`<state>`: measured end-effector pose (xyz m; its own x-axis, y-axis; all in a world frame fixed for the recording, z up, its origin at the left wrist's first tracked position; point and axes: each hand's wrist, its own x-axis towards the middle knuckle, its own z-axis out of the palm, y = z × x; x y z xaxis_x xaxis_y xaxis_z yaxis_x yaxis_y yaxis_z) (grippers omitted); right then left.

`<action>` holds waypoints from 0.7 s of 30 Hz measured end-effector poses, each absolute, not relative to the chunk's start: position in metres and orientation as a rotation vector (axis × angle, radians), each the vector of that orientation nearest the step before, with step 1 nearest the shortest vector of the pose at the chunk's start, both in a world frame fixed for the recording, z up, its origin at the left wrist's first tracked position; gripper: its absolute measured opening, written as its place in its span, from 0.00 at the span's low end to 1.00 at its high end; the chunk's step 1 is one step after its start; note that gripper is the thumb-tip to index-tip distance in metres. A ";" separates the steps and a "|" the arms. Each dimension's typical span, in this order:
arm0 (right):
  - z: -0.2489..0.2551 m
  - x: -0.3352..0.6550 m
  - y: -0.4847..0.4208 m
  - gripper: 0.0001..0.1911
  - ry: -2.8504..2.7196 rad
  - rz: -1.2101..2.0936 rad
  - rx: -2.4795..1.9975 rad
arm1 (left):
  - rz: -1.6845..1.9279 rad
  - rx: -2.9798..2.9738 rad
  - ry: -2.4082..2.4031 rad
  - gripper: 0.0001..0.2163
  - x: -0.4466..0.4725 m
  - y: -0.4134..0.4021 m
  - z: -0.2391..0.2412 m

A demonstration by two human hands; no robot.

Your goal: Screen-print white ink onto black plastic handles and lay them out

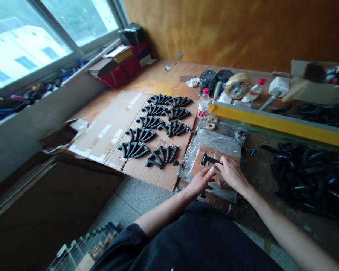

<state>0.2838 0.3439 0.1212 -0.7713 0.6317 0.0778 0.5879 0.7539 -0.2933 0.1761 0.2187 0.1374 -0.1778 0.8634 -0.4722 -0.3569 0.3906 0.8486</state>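
Observation:
A black curved handle part point(208, 160) lies on a brown pad on a metal plate point(214, 143) wrapped in clear plastic. My right hand point(231, 173) rests on the part's right end, fingers curled over it. My left hand point(202, 181) is just below and left of the part, fingers together and reaching toward it; whether it touches is unclear. Several fanned stacks of the same black handles point(158, 131) lie in two columns on flattened cardboard point(113, 131) to the left.
A heap of loose black handles point(307, 177) fills the right side. A yellow-edged bar point(279, 126) crosses behind the plate. Two red-capped bottles point(203, 103), tape roll point(237, 84), black tins and boxes stand behind. Window and sill clutter at left.

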 end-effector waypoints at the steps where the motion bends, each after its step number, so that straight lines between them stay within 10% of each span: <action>1: 0.125 0.274 0.331 0.07 -2.760 0.360 -0.844 | 1.283 0.403 1.329 0.31 0.179 0.215 0.132; 9: 0.125 0.173 0.275 0.11 -2.803 0.633 -0.234 | 1.799 -0.047 1.834 0.26 0.090 0.147 0.095; 21: 0.075 0.061 0.284 0.26 -3.204 0.681 -0.862 | 1.506 0.155 2.358 0.19 0.012 0.135 0.025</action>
<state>0.0610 0.2842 0.0751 -0.8424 0.4257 -0.3304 0.5233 0.7926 -0.3129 0.0120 0.1352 0.0253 -0.9371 0.2691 -0.2221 -0.0884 0.4327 0.8972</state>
